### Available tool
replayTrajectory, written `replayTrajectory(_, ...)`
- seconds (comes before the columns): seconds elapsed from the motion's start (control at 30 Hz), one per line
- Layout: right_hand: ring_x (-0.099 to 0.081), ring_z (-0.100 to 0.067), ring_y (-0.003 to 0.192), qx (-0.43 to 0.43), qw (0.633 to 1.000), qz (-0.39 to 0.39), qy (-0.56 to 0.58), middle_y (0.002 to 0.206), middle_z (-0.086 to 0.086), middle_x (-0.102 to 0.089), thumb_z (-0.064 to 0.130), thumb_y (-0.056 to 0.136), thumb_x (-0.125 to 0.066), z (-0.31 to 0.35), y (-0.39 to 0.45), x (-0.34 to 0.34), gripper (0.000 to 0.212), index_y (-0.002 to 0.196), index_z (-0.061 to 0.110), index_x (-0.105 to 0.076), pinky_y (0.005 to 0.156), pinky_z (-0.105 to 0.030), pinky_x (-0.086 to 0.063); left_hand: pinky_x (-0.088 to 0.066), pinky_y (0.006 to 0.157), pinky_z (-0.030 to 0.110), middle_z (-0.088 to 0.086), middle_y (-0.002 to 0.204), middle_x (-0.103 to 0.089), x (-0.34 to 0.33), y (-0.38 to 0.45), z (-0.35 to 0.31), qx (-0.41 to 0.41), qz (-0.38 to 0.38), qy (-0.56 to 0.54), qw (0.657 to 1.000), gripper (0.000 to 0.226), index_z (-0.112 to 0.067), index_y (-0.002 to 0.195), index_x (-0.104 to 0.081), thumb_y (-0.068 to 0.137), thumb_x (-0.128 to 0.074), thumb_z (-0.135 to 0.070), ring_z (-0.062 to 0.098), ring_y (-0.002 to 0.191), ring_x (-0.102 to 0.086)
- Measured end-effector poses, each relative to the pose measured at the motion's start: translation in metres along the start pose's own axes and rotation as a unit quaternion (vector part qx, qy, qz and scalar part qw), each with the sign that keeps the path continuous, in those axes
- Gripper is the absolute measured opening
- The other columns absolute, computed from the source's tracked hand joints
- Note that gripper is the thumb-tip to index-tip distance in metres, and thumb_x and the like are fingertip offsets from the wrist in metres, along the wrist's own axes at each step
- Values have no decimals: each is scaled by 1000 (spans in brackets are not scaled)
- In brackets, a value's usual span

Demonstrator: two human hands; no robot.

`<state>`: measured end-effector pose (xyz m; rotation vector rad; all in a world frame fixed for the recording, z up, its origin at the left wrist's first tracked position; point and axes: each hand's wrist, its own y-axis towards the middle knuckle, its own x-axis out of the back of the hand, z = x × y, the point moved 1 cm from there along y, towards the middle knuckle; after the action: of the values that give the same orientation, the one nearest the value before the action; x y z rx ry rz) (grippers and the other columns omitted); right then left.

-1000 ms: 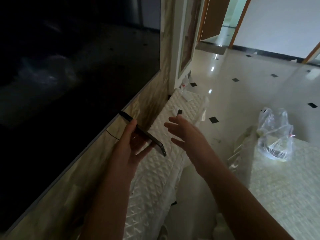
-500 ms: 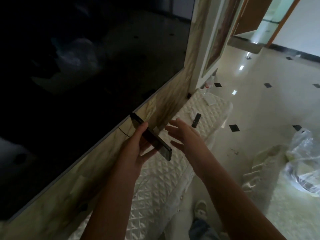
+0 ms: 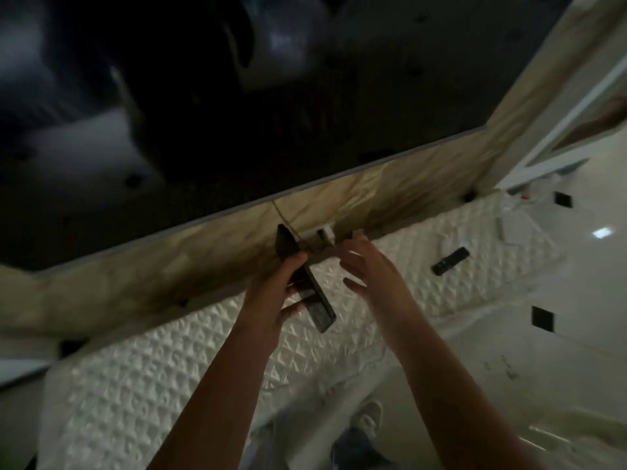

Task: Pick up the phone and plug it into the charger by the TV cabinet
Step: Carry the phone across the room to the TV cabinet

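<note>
My left hand (image 3: 276,293) grips a dark phone (image 3: 315,305) edge-on, its far end raised toward the wall under the TV. A white charger plug (image 3: 326,234) sits on the wall just above the cabinet, with a thin cable (image 3: 283,217) running up from it. My right hand (image 3: 368,266) is empty with fingers spread, its fingertips right below the charger. The TV cabinet (image 3: 203,361), draped in a white quilted cover, lies beneath both hands.
A large dark TV screen (image 3: 203,96) fills the upper left. A black remote (image 3: 449,261) lies on the cabinet cover to the right. Glossy floor tiles with black insets (image 3: 542,318) spread on the right. My shoe (image 3: 368,420) shows below.
The view has swung left and down toward the wall. Both hands moved closer to the wall, and the charger plug has come into sight by my right fingertips.
</note>
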<state>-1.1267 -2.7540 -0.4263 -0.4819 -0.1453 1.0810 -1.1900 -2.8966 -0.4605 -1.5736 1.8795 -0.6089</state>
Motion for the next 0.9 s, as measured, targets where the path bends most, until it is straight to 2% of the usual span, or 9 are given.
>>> replayTrajectory(0.07,-56,-9,117,-32,999,20,-10,122,10,-65,44,98,-38,-21,25,1,33,114,31,-64,101,-35,-42,-57,90,52,-1,84,-76,0,15,16,-1,-36,5,999,39,-15,104,-72,72,-80,-36,21,95,-71)
replayTrajectory(0.17,-57,-12,118,-70,997,30,-3,122,6,-65,45,98,-38,-55,56,0,30,110,32,-62,101,-34,-42,-58,86,52,7,96,-75,6,42,37,-4,-81,48,996,40,-14,103,-71,72,-81,-36,21,94,-72)
replayTrajectory(0.3,-56,-14,120,-123,991,43,-14,126,3,-63,46,97,-39,-120,94,-2,47,131,18,-55,107,-39,-40,-61,81,46,12,97,-76,26,94,85,3,-124,122,985,50,-9,106,-68,69,-83,-37,20,85,-74)
replayTrajectory(0.4,-56,-13,118,-141,988,51,-38,125,3,-63,48,97,-38,-171,115,-2,49,132,17,-54,107,-39,-40,-61,80,47,13,98,-75,42,130,132,14,-141,162,977,53,-10,103,-67,64,-83,-44,23,87,-73)
replayTrajectory(0.5,-56,-10,114,-149,985,50,-63,122,5,-63,51,95,-38,-217,133,2,45,124,22,-57,106,-39,-40,-61,79,47,12,95,-75,53,165,182,35,-155,177,971,67,-8,105,-66,56,-82,-50,24,85,-74)
replayTrajectory(0.6,-56,-9,114,-154,985,46,-65,118,8,-63,52,94,-39,-257,148,7,34,108,31,-61,104,-37,-40,-59,63,35,8,86,-73,65,196,230,20,-176,231,957,65,-7,101,-65,58,-81,-53,21,75,-72)
replayTrajectory(0.67,-55,-12,116,-164,984,40,-59,119,7,-62,51,95,-37,-279,157,9,42,120,25,-60,100,-34,-41,-53,56,31,3,84,-70,73,212,258,5,-185,299,936,66,-13,95,-62,54,-74,-63,20,72,-70)
replayTrajectory(0.77,-54,-13,118,-182,981,34,-60,124,3,-62,50,96,-36,-308,169,6,52,135,19,-52,98,-32,-41,-57,69,40,-2,94,-58,85,230,291,11,-211,389,896,67,-25,96,-49,49,-67,-70,20,81,-63)
replayTrajectory(0.9,-54,-13,120,-202,976,40,-71,130,1,-60,53,96,-34,-335,173,-3,53,132,19,-53,104,-37,-40,-55,73,42,-2,99,-50,99,241,318,23,-210,437,874,77,-21,104,-49,49,-64,-72,22,89,-58)
